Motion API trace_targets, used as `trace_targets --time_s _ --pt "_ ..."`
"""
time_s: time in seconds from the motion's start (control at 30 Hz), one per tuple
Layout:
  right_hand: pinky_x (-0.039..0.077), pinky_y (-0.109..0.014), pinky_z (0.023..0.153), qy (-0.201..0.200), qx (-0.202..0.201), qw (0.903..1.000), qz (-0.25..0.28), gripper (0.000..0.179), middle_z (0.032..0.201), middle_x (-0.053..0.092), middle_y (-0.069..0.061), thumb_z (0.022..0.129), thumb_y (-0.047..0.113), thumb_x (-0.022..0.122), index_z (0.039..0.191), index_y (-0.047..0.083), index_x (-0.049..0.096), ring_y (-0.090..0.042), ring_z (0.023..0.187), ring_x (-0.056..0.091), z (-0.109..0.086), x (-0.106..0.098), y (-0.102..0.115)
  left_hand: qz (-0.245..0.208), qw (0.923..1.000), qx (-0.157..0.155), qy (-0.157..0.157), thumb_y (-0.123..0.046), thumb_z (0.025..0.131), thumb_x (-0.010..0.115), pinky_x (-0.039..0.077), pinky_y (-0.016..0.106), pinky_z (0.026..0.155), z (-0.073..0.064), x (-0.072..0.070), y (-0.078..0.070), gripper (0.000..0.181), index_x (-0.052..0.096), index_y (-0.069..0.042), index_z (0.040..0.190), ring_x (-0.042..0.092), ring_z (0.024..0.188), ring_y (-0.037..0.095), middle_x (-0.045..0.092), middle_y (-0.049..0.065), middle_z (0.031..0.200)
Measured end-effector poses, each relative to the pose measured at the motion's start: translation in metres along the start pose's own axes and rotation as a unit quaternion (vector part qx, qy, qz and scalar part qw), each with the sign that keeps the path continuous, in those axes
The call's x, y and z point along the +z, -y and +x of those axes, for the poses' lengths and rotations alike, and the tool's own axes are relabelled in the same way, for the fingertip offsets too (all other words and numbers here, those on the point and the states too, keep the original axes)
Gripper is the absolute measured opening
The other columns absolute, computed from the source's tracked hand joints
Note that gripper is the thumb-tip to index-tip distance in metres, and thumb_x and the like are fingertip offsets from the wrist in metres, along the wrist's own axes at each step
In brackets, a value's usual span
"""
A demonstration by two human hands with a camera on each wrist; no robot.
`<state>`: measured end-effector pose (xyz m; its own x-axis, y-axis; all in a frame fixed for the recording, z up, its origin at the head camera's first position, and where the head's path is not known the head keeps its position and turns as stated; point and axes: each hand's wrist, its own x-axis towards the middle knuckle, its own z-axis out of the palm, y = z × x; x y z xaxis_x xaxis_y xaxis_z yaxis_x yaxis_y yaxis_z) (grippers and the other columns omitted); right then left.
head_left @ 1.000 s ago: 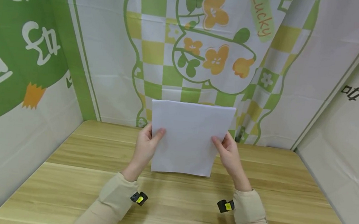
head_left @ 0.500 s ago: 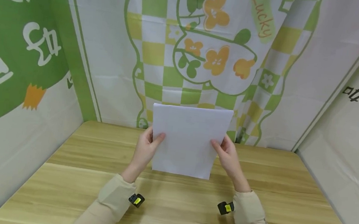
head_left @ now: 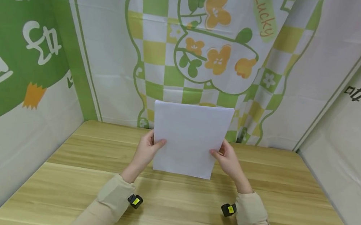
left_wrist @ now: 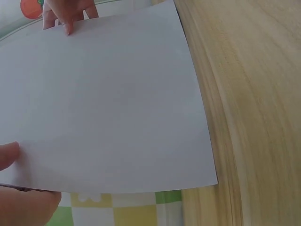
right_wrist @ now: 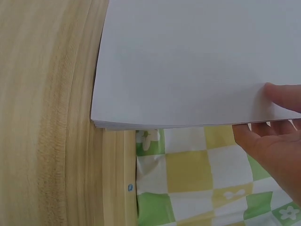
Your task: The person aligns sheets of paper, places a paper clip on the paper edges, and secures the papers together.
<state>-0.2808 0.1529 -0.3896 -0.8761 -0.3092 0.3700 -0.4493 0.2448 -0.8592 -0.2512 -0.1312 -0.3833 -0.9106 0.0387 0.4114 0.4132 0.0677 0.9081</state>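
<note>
- Printed cloth (head_left: 153, 52), checked in green and yellow at its middle, hangs behind a wooden table (head_left: 177, 213).
- White paper (head_left: 191, 139), several sheets thick at the edge, is held up between both hands; I cannot tell whether its bottom touches the table.
- Left hand (head_left: 146, 147) pinches the left edge, thumb in front, fingers behind.
- Right hand (head_left: 229, 159) grips the right edge likewise, well apart from the left.

Pale wood-grain tabletop (head_left: 177, 217), bounded behind by a green-and-yellow checked white fabric curtain (head_left: 154, 50), left by a green-and-white printed cloth (head_left: 8, 34), right by a white printed cloth (head_left: 344, 142).
</note>
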Motion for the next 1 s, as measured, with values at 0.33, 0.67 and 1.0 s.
trace_targets --time_s 0.33,0.67,1.0 --pt "0.048 -0.05 0.092 -0.016 -0.011 0.9993 -0.031 0.045 0.127 0.052 -0.025 0.09 -0.009 0.055 0.133 -0.004 0.043 -0.04 0.116 0.054 -0.002 0.0 0.006 0.013 0.9994 -0.027 -0.014 0.005 0.091 0.054 0.049 0.026 0.089 -0.002 0.004 -0.002 0.039 0.051 0.003 0.13 0.059 0.112 0.029 0.059 0.021 0.126" --pt "0.046 -0.052 0.094 -0.041 -0.032 0.9983 -0.024 0.042 0.126 0.051 -0.026 0.089 -0.01 0.055 0.13 -0.006 0.044 -0.041 0.117 0.052 -0.007 0.0 0.017 0.016 0.9983 -0.018 -0.053 0.004 0.09 0.057 0.05 0.03 0.087 -0.004 0.011 -0.011 0.034 0.056 0.006 0.124 0.061 0.106 0.028 0.061 0.025 0.119" --pt "0.053 -0.04 0.084 -0.061 -0.028 0.9977 -0.014 0.051 0.122 0.053 -0.027 0.088 -0.002 0.062 0.134 -0.004 0.04 -0.041 0.108 0.057 -0.01 0.003 0.017 -0.015 0.9989 -0.018 -0.041 0.002 0.091 0.057 0.049 0.021 0.084 -0.008 0.014 -0.008 0.035 0.054 0.006 0.125 0.061 0.106 0.026 0.061 0.024 0.121"
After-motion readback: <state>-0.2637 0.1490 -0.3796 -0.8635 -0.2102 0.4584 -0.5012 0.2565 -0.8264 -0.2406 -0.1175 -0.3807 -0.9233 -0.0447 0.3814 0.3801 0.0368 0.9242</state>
